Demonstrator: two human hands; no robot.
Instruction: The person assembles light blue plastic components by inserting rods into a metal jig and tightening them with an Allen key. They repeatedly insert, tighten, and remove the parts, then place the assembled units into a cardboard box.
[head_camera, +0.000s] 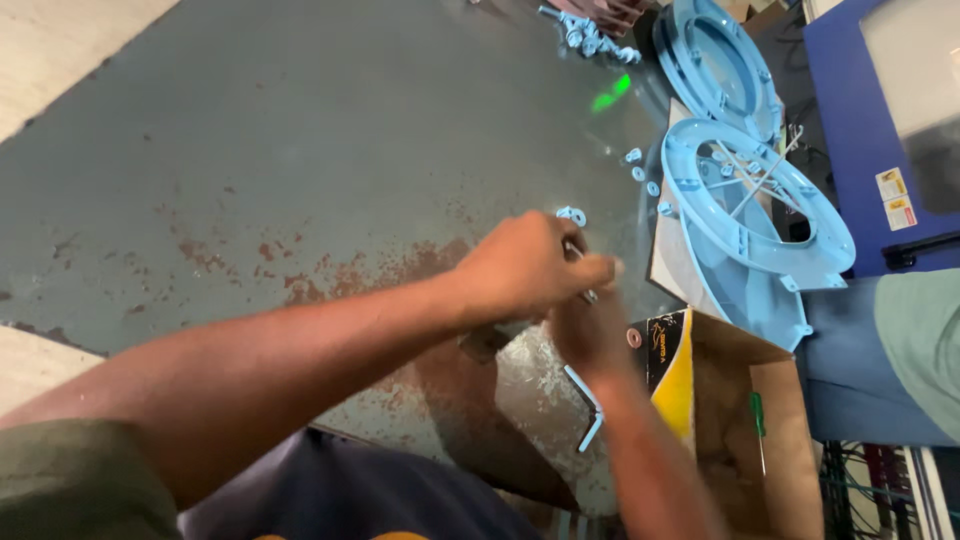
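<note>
Hands (560, 290) pinching thin metal pin (582, 272) — grey worktable (300, 150), blue rings (760, 200) nearby

Rusty, scuffed matt metal table (250, 150); smooth glossy blue plastic rings (760, 190); brown matt cardboard box (770, 400).

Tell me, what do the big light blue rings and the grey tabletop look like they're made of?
The light blue rings look like moulded plastic: even colour, dull sheen, thin ribs and tabs. The tabletop seems to be painted metal: grey coat worn through to brown rusty patches near the left hand.
</note>
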